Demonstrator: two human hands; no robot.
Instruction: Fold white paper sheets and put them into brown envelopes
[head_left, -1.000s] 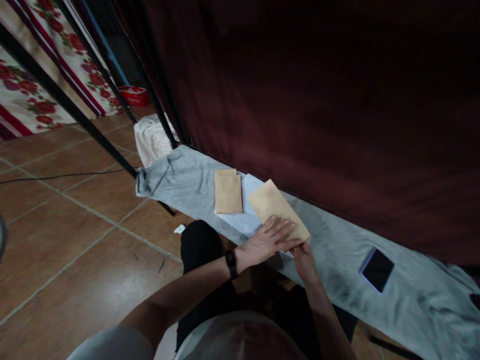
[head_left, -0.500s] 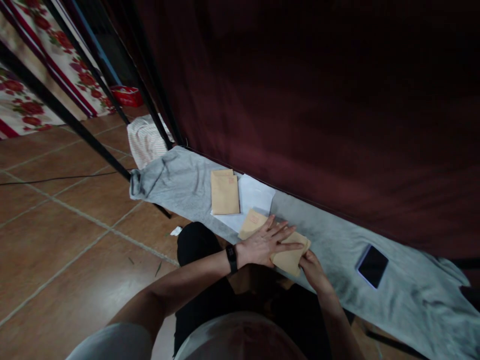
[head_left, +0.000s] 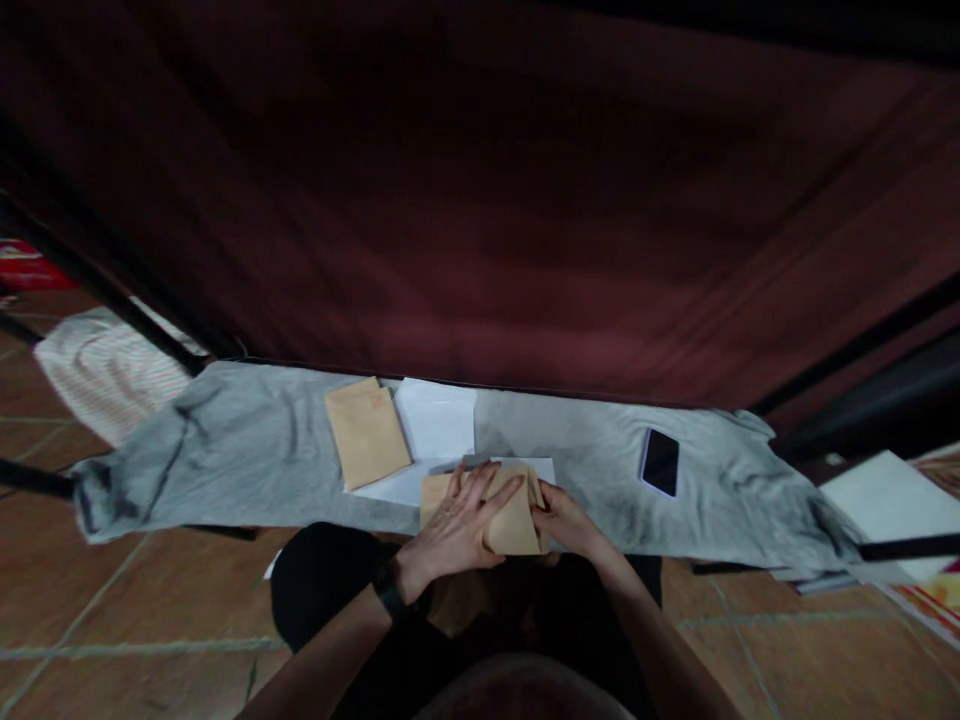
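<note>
A brown paper envelope point(head_left: 516, 528) lies near the front edge of the narrow cloth-covered surface, its right end bulging apart. My left hand point(head_left: 456, 525), with a dark band at the wrist, rests flat across it with fingers spread. At the envelope's right end, my right hand point(head_left: 564, 518) grips the raised edge; its fingertips are partly hidden by the paper. White paper point(head_left: 439, 420) lies behind and partly beneath the envelope. To the left, several brown envelopes point(head_left: 367, 438) sit stacked, overlapping the white sheets.
A grey cloth point(head_left: 259, 445) covers the surface, with a phone point(head_left: 660, 463) on its right part. Behind rises a dark red curtain point(head_left: 480, 250) between dark metal poles. Striped fabric point(head_left: 116, 375) hangs at the left. White papers point(head_left: 892, 495) lie low at the far right.
My view has turned to the right, so the surface now runs nearly level. The envelope's right end has been lifted and spread by my right hand, while my left hand stays on it.
</note>
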